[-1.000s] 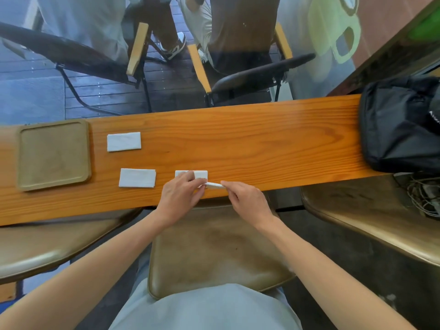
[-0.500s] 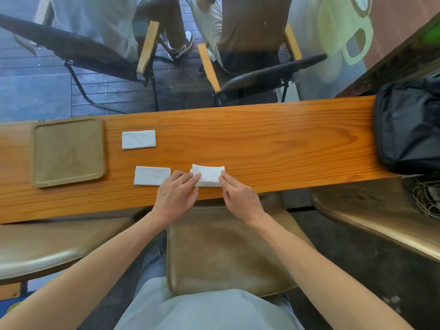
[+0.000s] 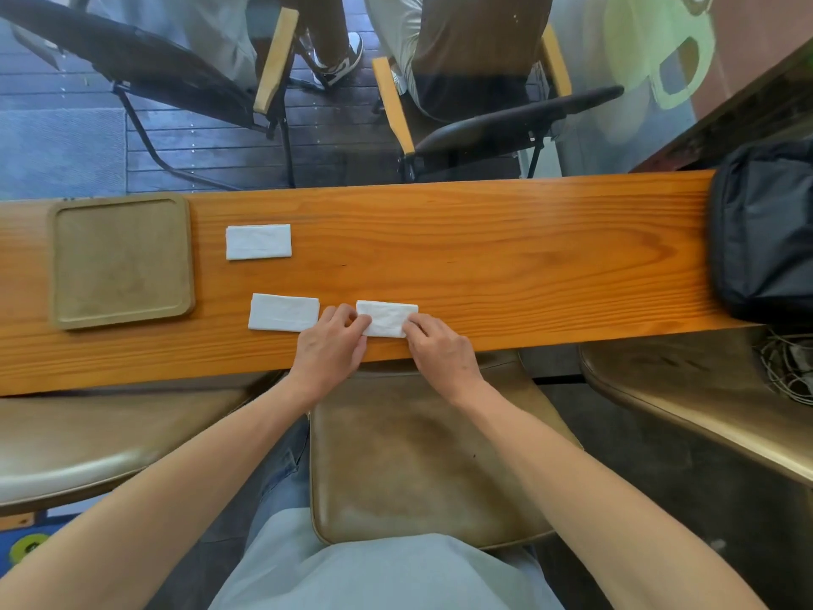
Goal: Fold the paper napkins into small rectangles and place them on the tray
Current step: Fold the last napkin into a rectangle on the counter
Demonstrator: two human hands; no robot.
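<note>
Three white folded napkins lie on the wooden counter [image 3: 506,257]. The nearest napkin [image 3: 387,318] is a small rectangle pressed flat by both hands: my left hand [image 3: 332,345] holds its left edge and my right hand [image 3: 440,350] pins its right edge with the fingertips. A second folded napkin [image 3: 283,312] rests just left of my left hand. The third folded napkin [image 3: 258,241] lies farther back. The square brown tray [image 3: 121,261] sits at the left end of the counter with nothing on it.
A black bag [image 3: 765,231] occupies the counter's right end. Brown stool seats [image 3: 418,455] stand below the near edge. Beyond the glass are chairs and seated people. Cables [image 3: 787,367] lie on the right seat.
The napkin was a thin strip held up at the counter's edge one second ago; now it lies flat as a small rectangle under both hands. The camera view shifted slightly left.
</note>
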